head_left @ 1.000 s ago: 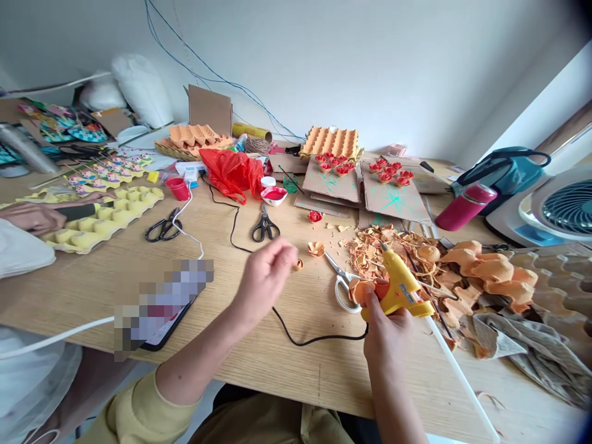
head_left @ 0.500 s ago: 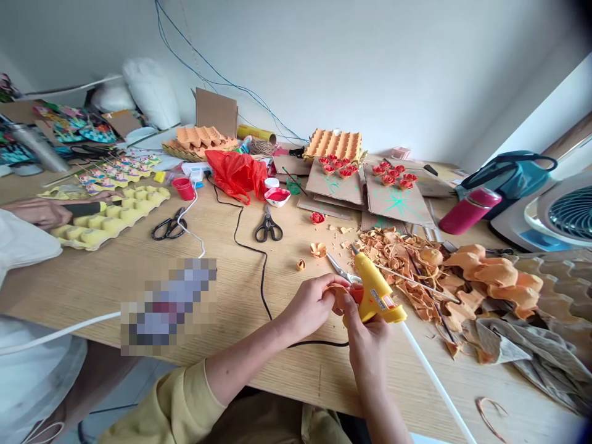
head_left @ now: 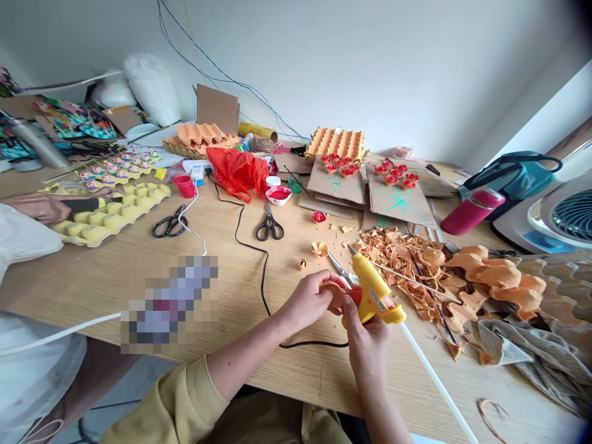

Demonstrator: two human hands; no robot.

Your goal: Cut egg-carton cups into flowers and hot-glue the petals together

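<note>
My left hand (head_left: pixel 311 300) is closed on a curved orange egg-carton piece (head_left: pixel 332 295), its fingers partly hiding it. My right hand (head_left: pixel 369 336) grips a yellow hot glue gun (head_left: pixel 371 285), with the nozzle pointing up and away and a white glue stick (head_left: pixel 439 382) trailing out of its back. The right thumb reaches over to the carton piece. Just beyond my hands lie silver-bladed scissors (head_left: pixel 341 267), an orange carton flower (head_left: pixel 319 248) and a small rolled bud (head_left: pixel 302 264). A red painted flower (head_left: pixel 319 216) sits farther back.
Orange carton scraps (head_left: pixel 402 259) are heaped at the right, beside egg-cup pieces (head_left: pixel 497 274) and a grey cloth (head_left: pixel 522 345). Black-handled scissors (head_left: pixel 269 227) and a bowl of red paint (head_left: pixel 278 195) stand mid-table. At left, a co-worker's hand (head_left: pixel 39 208) works over a yellow egg tray (head_left: pixel 111 217).
The orange piece has turned slightly between my fingers, and my left fingers have shifted a little. The glue gun stays in my right hand, nearly unmoved.
</note>
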